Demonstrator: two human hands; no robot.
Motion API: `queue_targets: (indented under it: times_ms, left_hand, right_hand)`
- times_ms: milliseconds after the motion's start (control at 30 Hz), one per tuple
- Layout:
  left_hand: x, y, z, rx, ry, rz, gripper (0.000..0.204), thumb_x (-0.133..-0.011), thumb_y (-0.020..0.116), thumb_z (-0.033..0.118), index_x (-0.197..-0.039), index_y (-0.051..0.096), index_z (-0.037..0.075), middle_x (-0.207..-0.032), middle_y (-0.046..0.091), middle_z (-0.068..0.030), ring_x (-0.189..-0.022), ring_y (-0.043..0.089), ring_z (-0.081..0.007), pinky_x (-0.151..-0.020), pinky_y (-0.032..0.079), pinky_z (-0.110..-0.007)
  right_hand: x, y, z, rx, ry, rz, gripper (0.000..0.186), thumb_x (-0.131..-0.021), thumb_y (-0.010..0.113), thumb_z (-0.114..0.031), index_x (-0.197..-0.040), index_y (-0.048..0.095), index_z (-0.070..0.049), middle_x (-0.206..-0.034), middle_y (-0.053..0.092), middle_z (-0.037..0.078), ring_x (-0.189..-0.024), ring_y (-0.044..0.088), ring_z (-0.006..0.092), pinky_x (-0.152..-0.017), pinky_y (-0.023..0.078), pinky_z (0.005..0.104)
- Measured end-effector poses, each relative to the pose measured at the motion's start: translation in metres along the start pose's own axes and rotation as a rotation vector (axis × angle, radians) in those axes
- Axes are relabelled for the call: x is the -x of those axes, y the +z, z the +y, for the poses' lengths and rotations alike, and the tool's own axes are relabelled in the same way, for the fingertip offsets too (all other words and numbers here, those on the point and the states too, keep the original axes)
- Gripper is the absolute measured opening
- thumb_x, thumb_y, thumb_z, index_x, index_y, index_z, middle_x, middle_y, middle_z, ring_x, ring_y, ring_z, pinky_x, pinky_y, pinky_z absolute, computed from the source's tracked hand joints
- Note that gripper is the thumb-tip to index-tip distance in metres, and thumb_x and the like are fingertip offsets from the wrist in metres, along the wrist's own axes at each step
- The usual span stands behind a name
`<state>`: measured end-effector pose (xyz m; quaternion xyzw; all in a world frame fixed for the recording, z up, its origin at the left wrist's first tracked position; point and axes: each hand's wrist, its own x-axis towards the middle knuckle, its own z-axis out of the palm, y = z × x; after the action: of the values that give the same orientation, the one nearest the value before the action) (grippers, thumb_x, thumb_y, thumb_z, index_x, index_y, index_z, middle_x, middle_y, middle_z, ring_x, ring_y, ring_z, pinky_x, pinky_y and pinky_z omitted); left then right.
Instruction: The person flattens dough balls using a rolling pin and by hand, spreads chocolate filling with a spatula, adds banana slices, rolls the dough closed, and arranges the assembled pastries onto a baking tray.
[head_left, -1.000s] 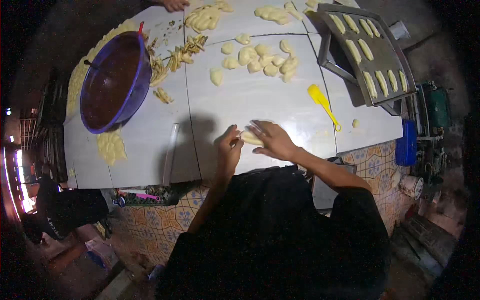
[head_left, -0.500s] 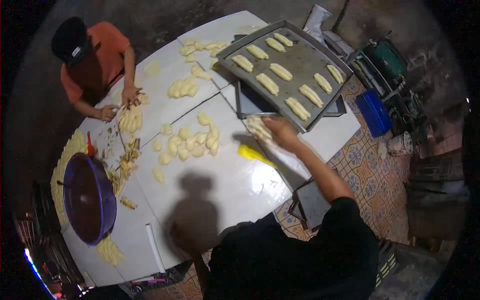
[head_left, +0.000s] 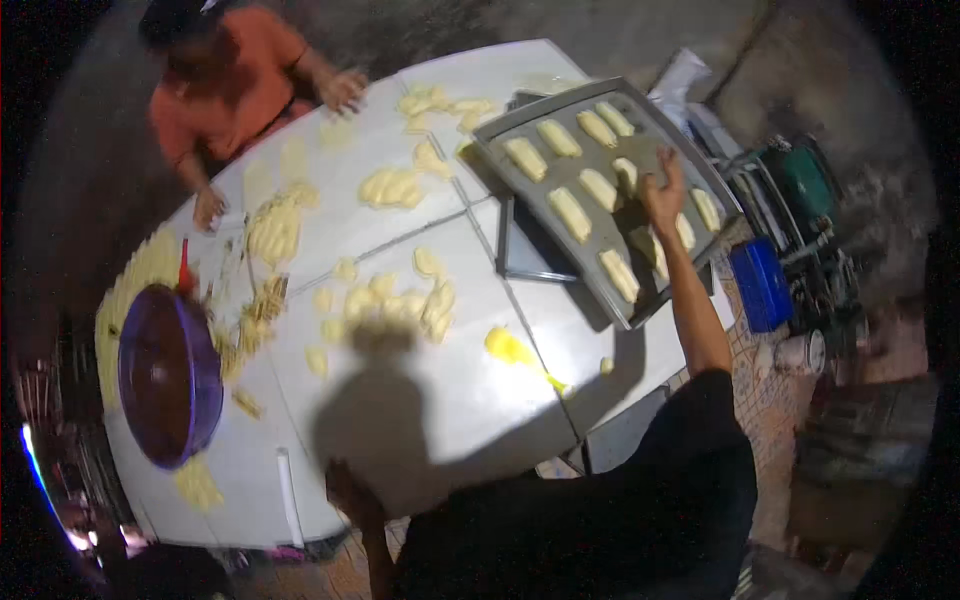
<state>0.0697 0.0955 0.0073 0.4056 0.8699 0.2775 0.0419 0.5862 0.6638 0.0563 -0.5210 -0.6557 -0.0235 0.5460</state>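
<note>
Pale-yellow dough rolls [head_left: 569,214], grey tray [head_left: 590,156].

Is a grey, rimmed tray [head_left: 600,234], set askew, and carries pale, long dough rolls [head_left: 570,214] in uneven rows.

The right forearm [head_left: 697,310] stretches forward, the right hand [head_left: 664,192] over the tray [head_left: 512,128] with fingers [head_left: 669,164] parted, while the shadowed left hand [head_left: 350,493] sits well left of the tray.
</note>
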Motion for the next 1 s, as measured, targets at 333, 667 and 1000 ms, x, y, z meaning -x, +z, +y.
queue_targets:
  times_ms: [333,667,1000]
  left_hand:
    - [0.020,-0.010,-0.009,-0.207,0.104,0.001,0.044,-0.091,0.058,0.010,-0.135,0.054,0.004,-0.145,0.050,-0.0177,-0.136,0.045,-0.0356,-0.111,0.031,-0.054]
    - [0.021,-0.021,-0.007,0.098,0.092,0.130,0.034,-0.085,0.065,0.006,-0.118,0.067,0.005,-0.132,0.061,-0.0139,-0.127,0.052,-0.0308,-0.106,0.037,-0.049]
    - [0.000,-0.022,0.052,1.213,-0.412,-0.364,0.028,-0.098,0.064,0.013,-0.118,0.062,-0.005,-0.104,0.064,-0.0104,-0.087,0.066,-0.0201,-0.067,0.054,-0.031]
  right_hand:
    - [0.199,0.027,-0.388,-0.731,-0.087,-1.045,0.025,-0.085,0.069,-0.003,-0.109,0.070,0.000,-0.115,0.069,0.016,-0.106,0.067,0.0260,-0.086,0.056,0.0365]
    - [0.281,0.194,-0.481,-0.281,-0.742,-1.068,0.036,-0.083,0.069,-0.022,-0.113,0.064,-0.003,-0.115,0.061,0.025,-0.100,0.058,0.0403,-0.090,0.051,0.0461]
    - [0.310,-0.019,-0.496,-0.679,0.292,-1.241,0.027,-0.091,0.069,-0.005,-0.117,0.065,0.002,-0.099,0.066,0.008,-0.086,0.066,0.0170,-0.074,0.056,0.0289]
